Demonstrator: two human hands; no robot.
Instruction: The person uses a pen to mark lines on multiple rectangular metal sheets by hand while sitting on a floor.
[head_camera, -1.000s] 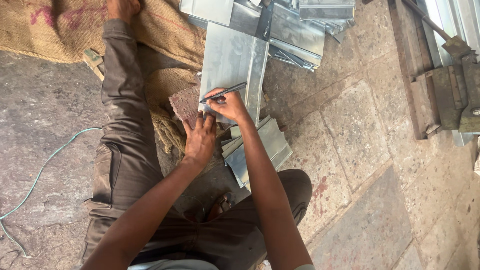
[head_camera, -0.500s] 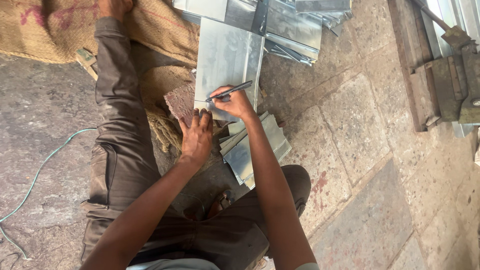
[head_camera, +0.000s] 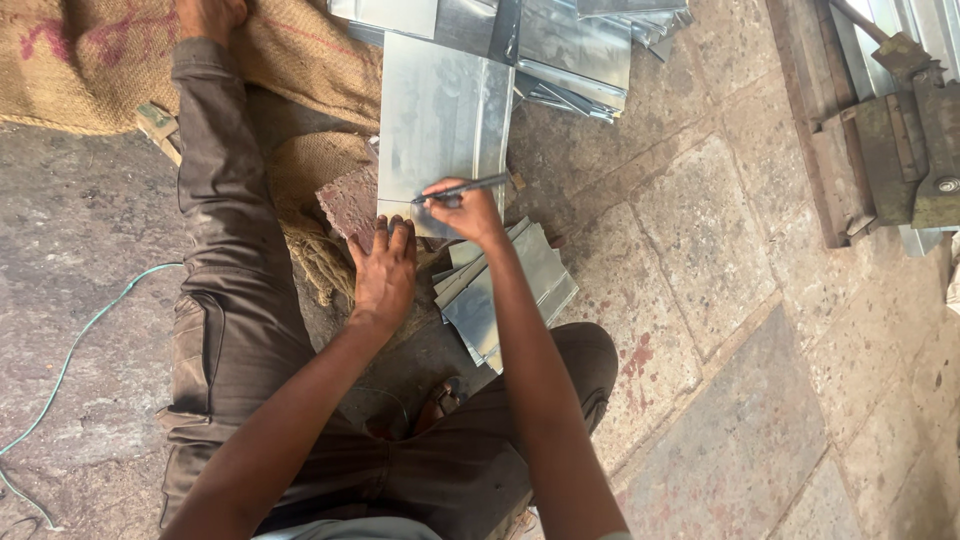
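- You are marking the metal sheet (head_camera: 440, 120), which lies on the floor ahead of your knees, its near edge over a reddish stone block (head_camera: 350, 205).
- Your right hand (head_camera: 462, 212) pinches a pen (head_camera: 462, 188), tip on the sheet.
- Your left hand (head_camera: 385, 272) presses flat, fingers together, at the sheet's near edge.
- Next, I judge, calls for a steady stroke.
- The mark itself is too faint to see.

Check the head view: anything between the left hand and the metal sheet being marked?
Nothing: in the head view the left hand fingertips rest directly on the near edge of the metal sheet, beside a reddish stone block.
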